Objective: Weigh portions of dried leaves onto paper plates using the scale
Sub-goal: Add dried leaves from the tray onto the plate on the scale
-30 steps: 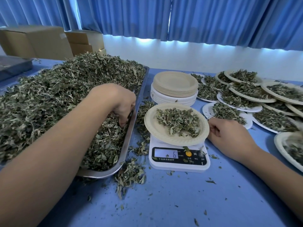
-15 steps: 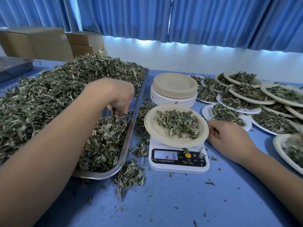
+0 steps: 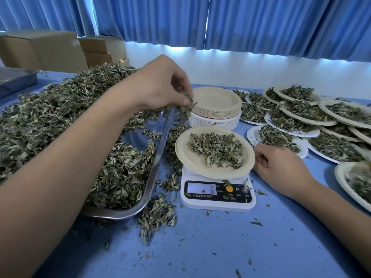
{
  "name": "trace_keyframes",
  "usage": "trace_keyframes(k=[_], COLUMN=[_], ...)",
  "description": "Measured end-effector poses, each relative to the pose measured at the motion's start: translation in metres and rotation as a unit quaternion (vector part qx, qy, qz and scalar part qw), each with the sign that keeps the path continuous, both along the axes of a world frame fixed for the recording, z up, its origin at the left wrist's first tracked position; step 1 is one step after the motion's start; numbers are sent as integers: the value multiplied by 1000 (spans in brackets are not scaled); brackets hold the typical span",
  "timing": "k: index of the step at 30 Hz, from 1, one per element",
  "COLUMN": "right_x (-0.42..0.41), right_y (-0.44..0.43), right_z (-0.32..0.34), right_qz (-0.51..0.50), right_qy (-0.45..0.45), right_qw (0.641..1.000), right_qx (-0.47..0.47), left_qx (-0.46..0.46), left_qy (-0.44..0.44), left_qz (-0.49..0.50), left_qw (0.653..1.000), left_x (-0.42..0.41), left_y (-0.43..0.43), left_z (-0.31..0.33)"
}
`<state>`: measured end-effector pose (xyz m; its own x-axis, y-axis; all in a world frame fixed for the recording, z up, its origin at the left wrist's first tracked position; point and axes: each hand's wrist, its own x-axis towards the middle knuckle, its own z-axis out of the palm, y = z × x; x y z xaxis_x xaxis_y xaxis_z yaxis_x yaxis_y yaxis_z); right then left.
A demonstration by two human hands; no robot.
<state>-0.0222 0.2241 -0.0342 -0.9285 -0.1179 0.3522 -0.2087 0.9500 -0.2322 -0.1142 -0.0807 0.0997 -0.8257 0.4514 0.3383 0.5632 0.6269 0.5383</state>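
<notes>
A white scale (image 3: 217, 201) stands on the blue table and its display reads 6. On it rests a tan paper plate (image 3: 186, 157) with a heap of dried leaves (image 3: 217, 149). My left hand (image 3: 160, 85) hovers above the tray's right rim, up and left of the plate, pinching a small clump of dried leaves (image 3: 185, 109). My right hand (image 3: 279, 167) lies on the table, loosely curled, touching the plate's right edge. A big metal tray (image 3: 154, 171) to the left holds a large pile of dried leaves (image 3: 60, 117).
A stack of empty paper plates (image 3: 215, 107) stands behind the scale. Several filled plates (image 3: 301, 121) overlap at the right. Spilled leaves (image 3: 156, 217) lie by the tray's corner. Cardboard boxes (image 3: 50, 51) sit at the back left, with blue curtains behind.
My left hand has risen out of the tray pile with a pinch of leaves and moved right, toward the plate. My right hand and the scale reading stay the same.
</notes>
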Motion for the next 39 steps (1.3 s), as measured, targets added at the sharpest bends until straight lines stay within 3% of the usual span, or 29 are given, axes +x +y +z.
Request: trace_keyframes(k=[2,3,6,8,11,13,16,18,22,26,39], right_x=[0,0,-1,-1,-1,-1,-1,-2,-1,-1,0], right_y=[0,0,1,1,1,2,2,2,2,2,1], right_z=[0,-1,-1,-1,-1,-1,-1,-1,-2,-1,0], right_qz=[-1,-2,-2,0,0,-1,4,6,7,11,7], right_qy=[0,-1,-1,1,2,2,4,6,3,3,5], right_qw=[1000,1000,1000,1000,1000,1000,1000,1000,1000,1000,1000], right_qx=[2,4,3,2,2,2,1,2,5,0,2], left_qx=[69,61,-50,-67,-82,-179,-340,-387,-406,-432,-419], left_qy=[-13,-32,-96,-89,-23,1,-99,-188,-284,-255,-292], left_qz=[-52,-83,-142,-141,-66,5,66,77,68,64,61], left_qw=[996,994,984,984,994,984,933,899,866,863,857], left_x=[6,9,14,11,2,-7,-16,-18,-16,-9,-10], left_y=[13,19,24,20,11,1,-16,-24,-21,-10,-12], left_z=[-5,-9,-17,-16,-10,-9,-16,-22,-33,-37,-39])
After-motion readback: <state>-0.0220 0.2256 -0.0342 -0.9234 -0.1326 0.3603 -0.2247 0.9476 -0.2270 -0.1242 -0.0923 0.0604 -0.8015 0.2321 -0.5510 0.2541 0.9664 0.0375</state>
